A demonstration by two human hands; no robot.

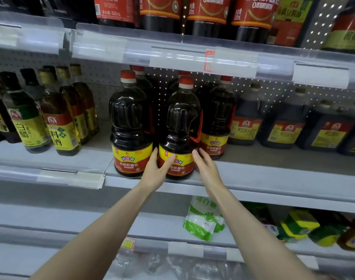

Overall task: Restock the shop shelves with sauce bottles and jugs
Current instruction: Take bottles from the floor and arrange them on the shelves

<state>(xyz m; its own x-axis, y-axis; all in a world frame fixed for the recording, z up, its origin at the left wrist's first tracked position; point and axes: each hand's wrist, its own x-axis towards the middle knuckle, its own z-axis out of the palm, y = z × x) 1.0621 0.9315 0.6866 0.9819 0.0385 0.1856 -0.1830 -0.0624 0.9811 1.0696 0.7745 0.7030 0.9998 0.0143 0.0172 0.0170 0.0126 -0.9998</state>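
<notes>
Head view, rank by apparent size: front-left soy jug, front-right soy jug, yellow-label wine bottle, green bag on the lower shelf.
1. Front-left jug and front-right jug: look alike, not ranked.
2. Wine bottle.
3. Green bag, partly hidden, so its full size is unsure.

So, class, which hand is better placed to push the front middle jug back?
Left, probably: left hand has its thumb on front of the jug; right hand is only beside it.
</notes>
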